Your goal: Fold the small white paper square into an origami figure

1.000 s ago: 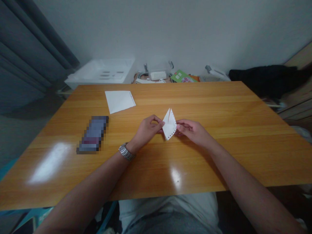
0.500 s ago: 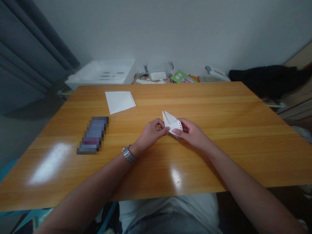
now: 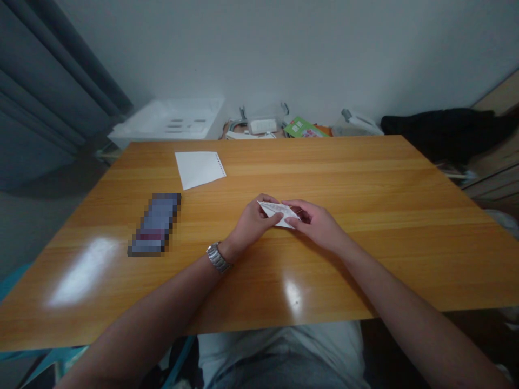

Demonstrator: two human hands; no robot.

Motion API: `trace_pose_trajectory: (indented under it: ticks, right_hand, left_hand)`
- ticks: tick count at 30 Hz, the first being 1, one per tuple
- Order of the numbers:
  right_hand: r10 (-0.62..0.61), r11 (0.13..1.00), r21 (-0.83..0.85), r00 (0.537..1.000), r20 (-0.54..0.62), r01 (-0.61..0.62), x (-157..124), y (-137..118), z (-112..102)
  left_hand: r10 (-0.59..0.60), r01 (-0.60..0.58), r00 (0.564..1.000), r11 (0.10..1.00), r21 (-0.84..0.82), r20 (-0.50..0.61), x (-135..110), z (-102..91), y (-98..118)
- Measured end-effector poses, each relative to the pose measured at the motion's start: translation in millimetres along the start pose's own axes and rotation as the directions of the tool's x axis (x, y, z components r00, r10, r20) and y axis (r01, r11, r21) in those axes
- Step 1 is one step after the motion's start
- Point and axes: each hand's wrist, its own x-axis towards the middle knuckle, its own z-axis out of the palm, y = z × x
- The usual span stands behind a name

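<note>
A small piece of folded white paper [image 3: 271, 208] is held between both hands above the middle of the wooden table. My left hand [image 3: 256, 217] grips its left side, thumb on the near face and fingers behind. At the paper's right end, my right hand [image 3: 318, 220] pinches it between thumb and fingers. The paper lies nearly flat, with a pointed end toward the left. Its far side is partly covered by my fingers. A metal watch [image 3: 218, 257] is on my left wrist.
On the wooden table [image 3: 365, 183], a white sheet with a perforated edge [image 3: 199, 169] lies at the back left. A pixelated dark flat object [image 3: 156, 224] rests nearer on the left. Beyond the far edge stand a white container [image 3: 174, 124] and a green booklet [image 3: 304, 128].
The folded paper has turned in my hands: its points stood up and away before, and now it lies lower, pointing left. My left fingers have moved behind it.
</note>
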Motion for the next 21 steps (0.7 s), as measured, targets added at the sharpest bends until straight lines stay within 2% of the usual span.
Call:
trace_pose_trajectory:
  ticks: [8, 12, 17, 21]
  right_hand:
    - [-0.017, 0.999, -0.041, 1.0, -0.01, 0.016, 0.6, -0.7, -1.4]
    - [0.01, 0.991, -0.137, 0.999, -0.03, -0.014, 1.6, -0.3, -8.5]
    - [0.025, 0.982, -0.188, 1.0, -0.013, -0.027, 1.7, -1.3, -11.3]
    - [0.039, 0.968, -0.246, 0.999, -0.004, -0.039, 0.4, -5.2, -7.5]
  left_hand:
    - [0.016, -0.014, 1.0, 0.997, 0.073, -0.027, -0.4, -1.3, 0.6]
    - [0.123, -0.112, 0.991, 0.981, 0.161, -0.06, -3.5, -3.0, 6.9]
    - [0.135, -0.143, 0.99, 0.935, 0.324, 0.047, -7.8, -3.0, 15.9]
    - [0.103, -0.132, 0.99, 0.917, 0.377, 0.094, -9.7, -1.6, 16.2]
